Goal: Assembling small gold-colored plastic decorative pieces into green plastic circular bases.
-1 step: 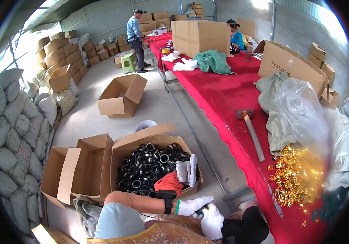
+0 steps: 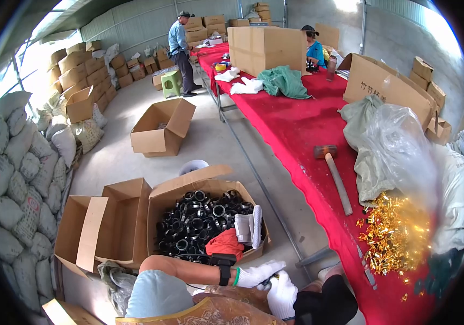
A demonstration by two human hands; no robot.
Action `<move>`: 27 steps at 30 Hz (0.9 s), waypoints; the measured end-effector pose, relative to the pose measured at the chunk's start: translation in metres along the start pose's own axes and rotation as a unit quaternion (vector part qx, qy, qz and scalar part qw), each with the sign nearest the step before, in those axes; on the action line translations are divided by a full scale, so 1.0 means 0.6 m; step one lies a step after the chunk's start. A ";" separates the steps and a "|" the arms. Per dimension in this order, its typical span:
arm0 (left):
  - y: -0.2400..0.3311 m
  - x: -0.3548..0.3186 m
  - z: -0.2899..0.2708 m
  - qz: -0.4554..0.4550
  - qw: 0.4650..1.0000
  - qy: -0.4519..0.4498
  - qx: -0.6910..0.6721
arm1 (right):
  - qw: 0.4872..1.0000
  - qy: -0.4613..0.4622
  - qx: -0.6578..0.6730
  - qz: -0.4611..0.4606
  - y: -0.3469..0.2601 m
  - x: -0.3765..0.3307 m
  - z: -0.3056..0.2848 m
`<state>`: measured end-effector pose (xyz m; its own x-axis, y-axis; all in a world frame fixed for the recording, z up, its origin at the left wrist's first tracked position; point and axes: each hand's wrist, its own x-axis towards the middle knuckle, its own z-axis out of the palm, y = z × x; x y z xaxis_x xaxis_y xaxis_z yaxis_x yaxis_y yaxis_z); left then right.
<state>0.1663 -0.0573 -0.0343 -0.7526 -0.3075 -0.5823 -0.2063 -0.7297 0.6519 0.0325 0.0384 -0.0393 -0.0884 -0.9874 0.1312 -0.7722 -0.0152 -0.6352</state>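
Grasping dark part (image 2: 266,282) between left hand (image 2: 259,274) and right hand (image 2: 282,297), touching both; holding it outside left edge of table (image 2: 310,181), beside near right corner of ring box (image 2: 188,180); showing too little for judging long axis.

Compared with the earlier view, we see very little change — our left hand (image 2: 256,274), in its white glove, sits slightly farther right, its fingertips reaching a touch farther past our right hand (image 2: 282,297). The black wrist strap (image 2: 225,271) shifts slightly with it. Between the gloves, the small dark piece (image 2: 266,282) looks less exposed — too small for us to tell whether it turns.
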 end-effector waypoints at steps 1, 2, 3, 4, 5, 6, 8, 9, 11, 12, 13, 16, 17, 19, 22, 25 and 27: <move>-0.002 -0.001 0.010 0.047 0.995 0.056 0.062 | 0.999 0.007 0.014 0.048 -0.005 0.000 0.002; -0.003 0.001 0.015 0.094 0.982 0.111 0.124 | 0.999 0.007 0.014 0.049 -0.008 0.001 0.001; 0.001 0.007 0.007 0.066 0.984 0.070 0.147 | 0.973 -0.006 0.167 0.160 -0.028 0.009 -0.016; -0.002 0.010 0.010 0.066 0.984 0.071 0.147 | 0.912 -0.019 0.313 0.264 -0.038 0.013 -0.025; -0.009 0.013 0.013 0.134 0.962 0.118 0.205 | 0.910 -0.011 0.346 0.229 0.002 0.009 -0.003; -0.013 0.016 0.016 0.201 0.930 0.158 0.262 | 0.910 -0.008 0.345 0.231 0.028 0.006 0.006; -0.008 0.017 0.014 0.298 0.840 0.166 0.422 | 0.931 -0.082 0.350 0.065 0.064 0.002 0.012; -0.008 0.016 0.011 0.383 0.711 0.172 0.563 | 0.976 -0.123 0.181 -0.020 0.071 0.006 0.003; -0.011 0.019 -0.006 0.386 0.662 0.132 0.629 | 0.966 -0.135 0.221 0.010 0.077 -0.002 0.014; -0.012 0.021 -0.015 0.387 0.607 0.090 0.689 | 0.954 -0.146 0.258 0.038 0.075 -0.002 0.018; -0.019 0.025 -0.017 0.387 0.606 0.092 0.689 | 0.941 -0.156 0.294 0.066 0.075 -0.002 0.020; -0.022 0.033 -0.019 0.303 0.827 0.137 0.453 | 0.787 -0.061 0.541 0.291 0.024 -0.003 0.005; 0.002 0.025 -0.018 0.181 0.931 0.109 0.297 | 0.931 -0.083 0.267 0.236 -0.019 0.010 -0.033; 0.001 0.029 -0.020 0.022 0.999 0.019 -0.034 | 0.990 -0.032 0.102 0.089 -0.017 0.003 -0.029; -0.013 0.024 -0.012 -0.015 0.997 -0.010 -0.080 | 0.991 -0.008 -0.083 -0.103 0.002 -0.001 -0.017; -0.005 0.014 0.017 0.043 0.998 0.048 0.004 | 0.999 0.026 0.029 0.007 0.014 -0.003 0.003; -0.006 0.010 0.017 0.104 0.988 0.067 0.091 | 0.988 -0.001 0.127 0.085 0.023 -0.002 0.002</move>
<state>0.1562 -0.0502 -0.0351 -0.7032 -0.5266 -0.4777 -0.1738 -0.5242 0.8337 0.0227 0.0391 -0.0490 -0.2014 -0.9795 0.0051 -0.5635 0.1116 -0.8185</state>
